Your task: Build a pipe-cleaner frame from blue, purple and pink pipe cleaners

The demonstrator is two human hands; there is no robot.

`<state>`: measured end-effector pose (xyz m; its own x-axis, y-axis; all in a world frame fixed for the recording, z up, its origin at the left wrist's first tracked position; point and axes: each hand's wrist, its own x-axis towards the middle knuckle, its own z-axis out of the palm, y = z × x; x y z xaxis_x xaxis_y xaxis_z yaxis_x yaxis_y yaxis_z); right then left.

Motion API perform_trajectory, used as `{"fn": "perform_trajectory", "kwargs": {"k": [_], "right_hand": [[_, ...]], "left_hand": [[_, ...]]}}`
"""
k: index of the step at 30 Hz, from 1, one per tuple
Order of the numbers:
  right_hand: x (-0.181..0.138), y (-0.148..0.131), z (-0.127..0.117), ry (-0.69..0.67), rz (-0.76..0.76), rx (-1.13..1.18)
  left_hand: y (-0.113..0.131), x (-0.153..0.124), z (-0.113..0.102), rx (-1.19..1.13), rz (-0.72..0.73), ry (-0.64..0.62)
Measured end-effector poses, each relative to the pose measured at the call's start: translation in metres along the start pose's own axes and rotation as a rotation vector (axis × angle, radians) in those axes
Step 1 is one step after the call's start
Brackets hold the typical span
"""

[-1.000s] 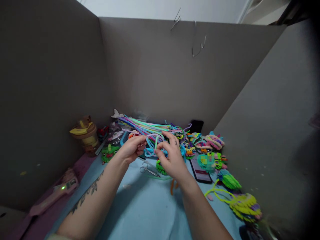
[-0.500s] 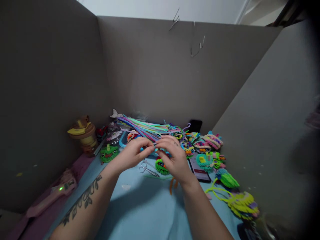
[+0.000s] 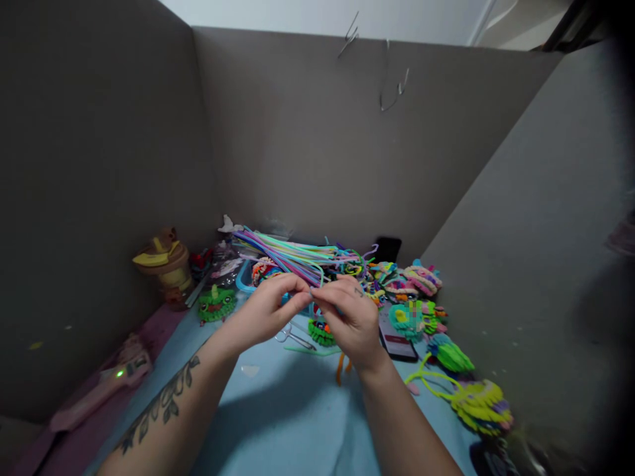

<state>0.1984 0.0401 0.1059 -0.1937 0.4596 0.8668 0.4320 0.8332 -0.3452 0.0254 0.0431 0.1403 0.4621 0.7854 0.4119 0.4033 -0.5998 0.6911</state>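
Pinching a mostly hidden strand [image 3: 311, 290] with left hand [image 3: 272, 305] and right hand [image 3: 350, 318], tip to tip; could drop it, through slack grip, toward scissors [image 3: 299, 339] at seven o'clock.

There are two hands [image 3: 270, 307] [image 3: 350, 320] and one pair of scissors [image 3: 301, 341].

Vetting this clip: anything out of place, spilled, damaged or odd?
I see no spill or damage. One oddity: a blocky, pixelated patch over part of the teal fuzzy piece at right, unlike its surroundings. That piece also overlaps the phone, hiding part of it. The hands obscure anything between them.
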Motion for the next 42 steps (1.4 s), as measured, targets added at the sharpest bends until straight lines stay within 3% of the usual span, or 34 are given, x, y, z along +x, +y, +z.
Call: {"fn": "perform_trajectory", "kwargs": {"k": [14,32,38,42], "right_hand": [[0.001,0.0,0.008,-0.079,0.112,-0.055],[-0.003,0.001,0.011,-0.069,0.022,-0.241],[-0.002,0.0,0.01,-0.149,0.053,-0.264],[-0.002,0.002,0.011,-0.208,0.108,-0.29]], "left_hand": [[-0.005,-0.002,0.006,0.275,0.006,0.135],[-0.001,0.001,0.009,-0.097,-0.105,0.15],[-0.004,-0.002,0.013,0.087,-0.11,0.204],[-0.006,-0.002,0.019,0.353,-0.069,0.254]]}}
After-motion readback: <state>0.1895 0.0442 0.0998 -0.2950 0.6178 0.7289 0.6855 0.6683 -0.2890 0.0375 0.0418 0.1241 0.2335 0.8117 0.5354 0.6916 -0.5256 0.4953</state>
